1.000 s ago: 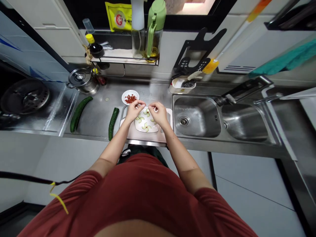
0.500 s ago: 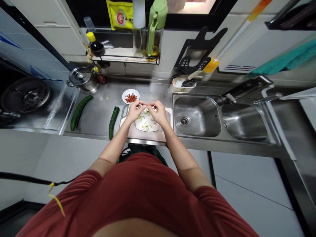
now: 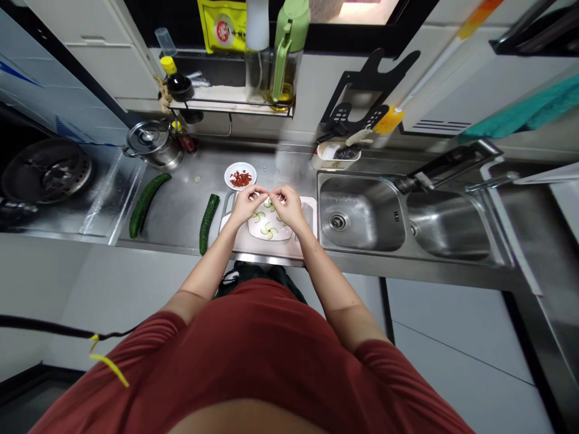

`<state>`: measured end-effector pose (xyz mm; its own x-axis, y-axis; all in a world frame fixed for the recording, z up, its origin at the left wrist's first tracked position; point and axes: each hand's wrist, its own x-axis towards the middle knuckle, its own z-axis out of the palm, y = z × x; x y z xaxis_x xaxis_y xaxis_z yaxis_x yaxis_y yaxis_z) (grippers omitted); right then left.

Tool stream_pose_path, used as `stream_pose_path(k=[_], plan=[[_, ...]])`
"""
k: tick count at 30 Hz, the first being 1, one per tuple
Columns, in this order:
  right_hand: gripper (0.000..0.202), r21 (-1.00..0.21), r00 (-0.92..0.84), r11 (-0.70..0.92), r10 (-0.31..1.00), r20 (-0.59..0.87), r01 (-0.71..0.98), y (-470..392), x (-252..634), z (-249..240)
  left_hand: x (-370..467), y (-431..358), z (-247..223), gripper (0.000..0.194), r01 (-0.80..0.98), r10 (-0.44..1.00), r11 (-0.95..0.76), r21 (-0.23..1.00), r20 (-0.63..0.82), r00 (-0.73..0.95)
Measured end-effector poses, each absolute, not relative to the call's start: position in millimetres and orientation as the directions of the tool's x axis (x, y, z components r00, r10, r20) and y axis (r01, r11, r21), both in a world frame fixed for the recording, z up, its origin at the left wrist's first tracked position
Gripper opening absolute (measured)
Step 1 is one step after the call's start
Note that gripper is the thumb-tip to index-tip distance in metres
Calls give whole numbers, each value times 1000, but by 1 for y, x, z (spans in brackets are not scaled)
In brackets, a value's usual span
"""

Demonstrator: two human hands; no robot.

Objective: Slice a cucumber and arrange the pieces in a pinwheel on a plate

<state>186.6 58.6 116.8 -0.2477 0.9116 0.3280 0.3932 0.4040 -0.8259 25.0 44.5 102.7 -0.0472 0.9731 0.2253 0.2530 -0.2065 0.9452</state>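
My left hand and my right hand meet fingertip to fingertip over the far edge of a white plate. Both are closed in a pinch; whatever they hold is too small to make out. Pinwheels of thin green-edged slices, probably cucumber, lie on the plate, such as the cucumber pinwheel nearest me. Under the plate is a pale cutting board. Just beyond my left hand stands a small white dish of chopped red pieces. A cut length of cucumber lies left of the board.
A whole cucumber lies farther left, near a lidded steel pot. To the right is a double sink with a faucet. Bottles, including a green-topped oil bottle, stand on a wall shelf above the counter.
My hands stay pinched together at nearly the same spot above the plate. The view has shifted very slightly.
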Motion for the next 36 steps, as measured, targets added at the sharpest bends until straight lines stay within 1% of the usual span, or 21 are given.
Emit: stream_pose_path(k=[3, 6, 10, 14, 19, 27, 32, 36], plan=[[15, -827, -236, 400, 914, 329, 396, 60, 186, 112, 20, 47, 99, 24, 270, 970, -203, 941, 232, -79], [15, -838, -226, 362, 929, 292, 407, 60, 186, 103, 10, 49, 90, 23, 331, 967, -173, 928, 224, -124], [16, -868, -216, 272, 956, 197, 414, 59, 186, 86, -4, 50, 70, 19, 422, 969, -93, 902, 179, -171], [16, -867, -234, 243, 960, 152, 436, 59, 182, 69, -13, 46, 48, 17, 469, 972, -6, 883, 115, -203], [16, -799, -286, 200, 958, 36, 568, 59, 172, 46, -19, 41, 23, 18, 530, 981, 75, 845, 33, -191], [17, -665, -341, 201, 936, -86, 720, 56, 158, 3, -16, 36, -1, 17, 641, 981, 136, 756, -13, -193], [19, -579, -331, 184, 930, -158, 794, 58, 151, -6, -13, 33, -3, 16, 698, 980, 171, 695, -43, -196], [21, -541, -340, 193, 922, -185, 819, 58, 148, -5, -9, 33, -3, 15, 741, 980, 170, 649, -35, -194]])
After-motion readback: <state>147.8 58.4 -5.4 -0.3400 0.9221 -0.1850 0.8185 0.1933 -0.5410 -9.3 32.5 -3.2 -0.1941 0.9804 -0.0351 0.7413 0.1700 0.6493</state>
